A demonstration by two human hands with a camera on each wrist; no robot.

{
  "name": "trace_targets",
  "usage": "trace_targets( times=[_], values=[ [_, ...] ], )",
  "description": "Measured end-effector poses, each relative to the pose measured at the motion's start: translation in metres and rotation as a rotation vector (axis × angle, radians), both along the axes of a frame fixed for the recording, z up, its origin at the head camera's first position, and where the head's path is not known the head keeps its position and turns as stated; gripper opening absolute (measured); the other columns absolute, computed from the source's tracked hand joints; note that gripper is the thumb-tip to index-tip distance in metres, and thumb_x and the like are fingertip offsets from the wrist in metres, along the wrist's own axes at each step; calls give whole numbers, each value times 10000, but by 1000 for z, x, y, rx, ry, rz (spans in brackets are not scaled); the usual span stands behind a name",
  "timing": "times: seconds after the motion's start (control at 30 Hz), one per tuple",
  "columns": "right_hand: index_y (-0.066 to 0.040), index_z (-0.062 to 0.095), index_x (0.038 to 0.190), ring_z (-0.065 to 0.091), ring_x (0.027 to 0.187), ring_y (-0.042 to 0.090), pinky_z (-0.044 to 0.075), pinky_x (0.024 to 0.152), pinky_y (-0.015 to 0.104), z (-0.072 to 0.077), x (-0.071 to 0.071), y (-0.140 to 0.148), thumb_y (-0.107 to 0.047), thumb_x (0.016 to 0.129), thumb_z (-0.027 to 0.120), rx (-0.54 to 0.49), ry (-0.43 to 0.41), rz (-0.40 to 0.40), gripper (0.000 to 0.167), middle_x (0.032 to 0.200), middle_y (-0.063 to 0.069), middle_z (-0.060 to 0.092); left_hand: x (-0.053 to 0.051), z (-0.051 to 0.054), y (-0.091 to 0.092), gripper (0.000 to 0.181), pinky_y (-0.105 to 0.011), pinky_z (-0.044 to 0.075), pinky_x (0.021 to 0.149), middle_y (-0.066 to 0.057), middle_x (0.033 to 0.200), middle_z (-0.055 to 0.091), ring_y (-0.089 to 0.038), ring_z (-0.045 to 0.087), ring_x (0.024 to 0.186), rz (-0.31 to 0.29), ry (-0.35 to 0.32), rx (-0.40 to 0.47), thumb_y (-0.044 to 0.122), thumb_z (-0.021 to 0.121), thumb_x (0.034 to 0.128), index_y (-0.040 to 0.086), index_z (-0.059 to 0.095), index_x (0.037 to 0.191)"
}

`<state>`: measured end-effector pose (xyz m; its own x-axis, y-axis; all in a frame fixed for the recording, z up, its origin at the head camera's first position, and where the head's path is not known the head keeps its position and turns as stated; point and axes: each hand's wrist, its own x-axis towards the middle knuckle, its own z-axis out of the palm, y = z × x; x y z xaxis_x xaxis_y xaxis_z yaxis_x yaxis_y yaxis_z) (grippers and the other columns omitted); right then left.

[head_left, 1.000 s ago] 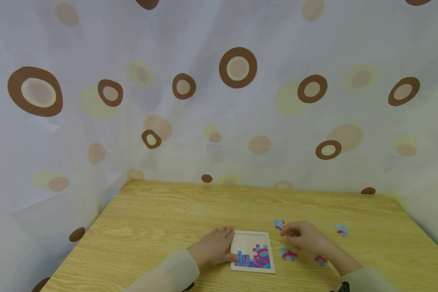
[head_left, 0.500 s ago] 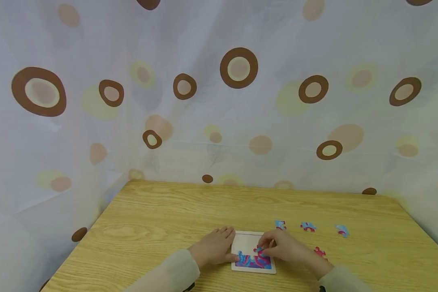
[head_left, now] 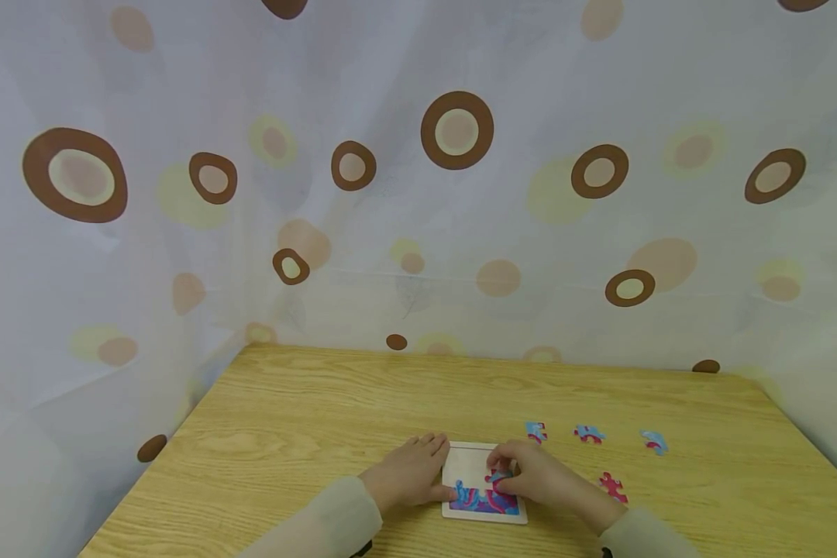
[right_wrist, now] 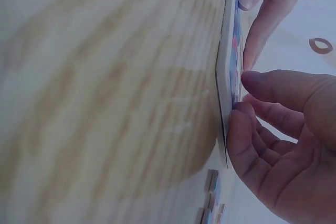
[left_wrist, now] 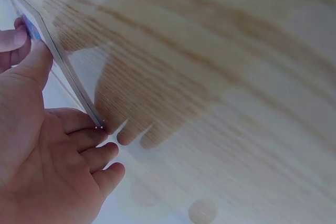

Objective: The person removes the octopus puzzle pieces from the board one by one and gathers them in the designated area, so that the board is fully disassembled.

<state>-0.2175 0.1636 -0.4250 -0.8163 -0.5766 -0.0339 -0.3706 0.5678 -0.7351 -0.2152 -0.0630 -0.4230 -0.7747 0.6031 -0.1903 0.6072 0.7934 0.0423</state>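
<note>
A white puzzle tray (head_left: 469,446) lies on the table, its near part filled with blue, pink and purple pieces (head_left: 488,504). My left hand (head_left: 410,471) rests along the tray's left edge, thumb on the near left corner; in the left wrist view the fingers of that hand (left_wrist: 50,156) lie loosely extended by the tray's side (left_wrist: 68,72). My right hand (head_left: 544,477) pinches a blue and red piece (head_left: 499,475) over the tray's right side. In the right wrist view the thumb and fingertips of this hand (right_wrist: 294,129) meet at the tray edge (right_wrist: 222,61), largely hiding the piece.
On the wooden table (head_left: 335,403), to the right of the tray, lie loose pieces: two blue and red ones (head_left: 535,432) (head_left: 589,434), a light blue one (head_left: 653,442) farther right, and a red one (head_left: 612,487) beside my right forearm. A patterned sheet (head_left: 363,310) hangs behind the table.
My right hand has moved left from the loose pieces to the tray, and the piece formerly just right of the tray has left the table. My left hand has stayed in place.
</note>
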Motion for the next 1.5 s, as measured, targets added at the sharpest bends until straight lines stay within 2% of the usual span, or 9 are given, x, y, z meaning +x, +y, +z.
trace_targets(
  times=[0.3,0.53,0.63,0.9,1.1,1.37,1.5],
  values=[
    [-21,619,931,437,587,121,377,469,215,-4,-2,-1,-29,798,697,16,2,-14,154,755,19,496,-1,-4,0,760,-325,256,1061,-56,1453,319,-196,270,1331,1,15,-4,579,451,876,54,355,1418],
    [-80,573,882,418,679,169,372,540,246,-4,-2,-1,-46,793,708,49,48,-8,165,829,43,464,-1,-3,0,760,-332,259,1060,-67,1450,326,-205,274,1330,-2,12,4,570,460,875,46,356,1415],
    [-80,560,888,423,668,171,375,532,249,-4,-2,0,-32,797,699,41,52,-3,172,843,49,481,-1,-3,0,761,-331,261,1059,-66,1451,325,-203,272,1331,-3,11,5,570,462,874,45,357,1415],
    [-25,597,917,512,647,165,473,527,259,-3,1,5,27,840,607,-33,-42,-69,94,859,50,548,-1,-3,0,762,-319,247,1064,-51,1462,301,-193,251,1339,5,-11,0,570,460,874,59,338,1426],
    [-9,625,910,550,570,164,494,470,266,1,0,8,56,871,547,-95,-73,-69,109,789,53,538,-2,-3,-1,763,-320,243,1066,-53,1463,299,-194,247,1340,4,-14,3,571,457,876,58,334,1427],
    [18,610,932,579,579,178,518,488,285,2,1,10,85,881,512,-133,-152,-138,129,826,79,522,-1,-3,0,759,-322,243,1066,-55,1464,298,-195,246,1341,-2,-15,-2,570,452,878,59,336,1427],
    [28,598,963,577,569,182,515,472,283,3,2,10,79,891,505,-145,-164,-123,129,824,90,503,-2,-3,0,757,-322,243,1066,-50,1464,296,-193,247,1340,0,-14,-2,574,446,880,63,336,1427]
  ],
)
